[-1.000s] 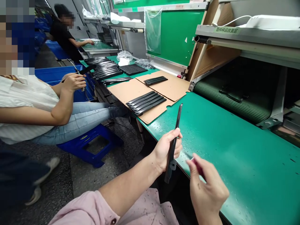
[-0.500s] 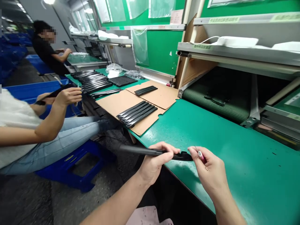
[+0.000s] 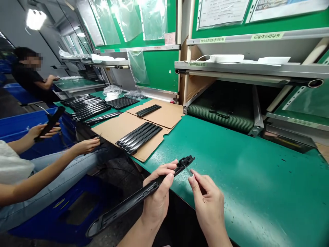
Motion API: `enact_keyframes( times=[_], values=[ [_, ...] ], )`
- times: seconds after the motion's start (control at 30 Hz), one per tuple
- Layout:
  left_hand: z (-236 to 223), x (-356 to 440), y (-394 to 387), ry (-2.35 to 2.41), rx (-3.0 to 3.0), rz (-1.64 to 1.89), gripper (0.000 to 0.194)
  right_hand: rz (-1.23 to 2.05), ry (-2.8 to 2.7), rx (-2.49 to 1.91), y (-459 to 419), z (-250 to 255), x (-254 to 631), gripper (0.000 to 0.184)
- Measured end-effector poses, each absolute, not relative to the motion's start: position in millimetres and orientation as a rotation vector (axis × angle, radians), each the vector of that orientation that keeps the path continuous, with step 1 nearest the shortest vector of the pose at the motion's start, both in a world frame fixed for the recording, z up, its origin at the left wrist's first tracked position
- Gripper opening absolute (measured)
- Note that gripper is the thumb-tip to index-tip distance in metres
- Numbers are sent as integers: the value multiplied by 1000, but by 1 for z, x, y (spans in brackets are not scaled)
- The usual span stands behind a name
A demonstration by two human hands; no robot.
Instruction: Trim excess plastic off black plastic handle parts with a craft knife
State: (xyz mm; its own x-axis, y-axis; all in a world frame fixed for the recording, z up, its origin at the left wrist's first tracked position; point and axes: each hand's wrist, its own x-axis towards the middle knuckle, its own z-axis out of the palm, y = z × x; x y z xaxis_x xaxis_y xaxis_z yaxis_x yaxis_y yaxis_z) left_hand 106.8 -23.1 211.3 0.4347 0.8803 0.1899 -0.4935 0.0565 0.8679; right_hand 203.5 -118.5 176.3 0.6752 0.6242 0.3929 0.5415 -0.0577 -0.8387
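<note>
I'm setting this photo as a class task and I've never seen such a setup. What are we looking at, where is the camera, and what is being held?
The camera sits on a worker's head, looking down at their two bare hands over a green workbench. The left hand grips a long black plastic strip. The right hand pinches a small thin tool whose tip is near the strip's far end. Similar black strips lie in a row on cardboard sheets. On the left, another seated person holds a similar dark part.

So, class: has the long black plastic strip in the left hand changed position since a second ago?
Yes. The black plastic strip stood upright over the green table's edge; it now lies slanted, its far end off the edge.
</note>
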Motion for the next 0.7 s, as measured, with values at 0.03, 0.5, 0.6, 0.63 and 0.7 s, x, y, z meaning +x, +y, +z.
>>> enact_keyframes(
  times=[0.03, 0.5, 0.6, 0.63, 0.7],
  values=[
    [212, 106, -24, 446, 1079, 1087, 9, -7, -953, -1737, -119, 176, 204, 29],
    [226, 121, -5, 595, 927, 1075, 25, 107, -1151, -1703, -138, 186, 214, 36],
    [222, 126, 1, 597, 848, 884, 41, 23, -1343, -1690, -134, 185, 195, 38],
    [220, 126, 2, 601, 826, 823, 42, -36, -1395, -1704, -132, 186, 191, 40],
    [219, 125, 3, 598, 800, 723, 42, -148, -1495, -1749, -127, 189, 188, 50]
  ],
)
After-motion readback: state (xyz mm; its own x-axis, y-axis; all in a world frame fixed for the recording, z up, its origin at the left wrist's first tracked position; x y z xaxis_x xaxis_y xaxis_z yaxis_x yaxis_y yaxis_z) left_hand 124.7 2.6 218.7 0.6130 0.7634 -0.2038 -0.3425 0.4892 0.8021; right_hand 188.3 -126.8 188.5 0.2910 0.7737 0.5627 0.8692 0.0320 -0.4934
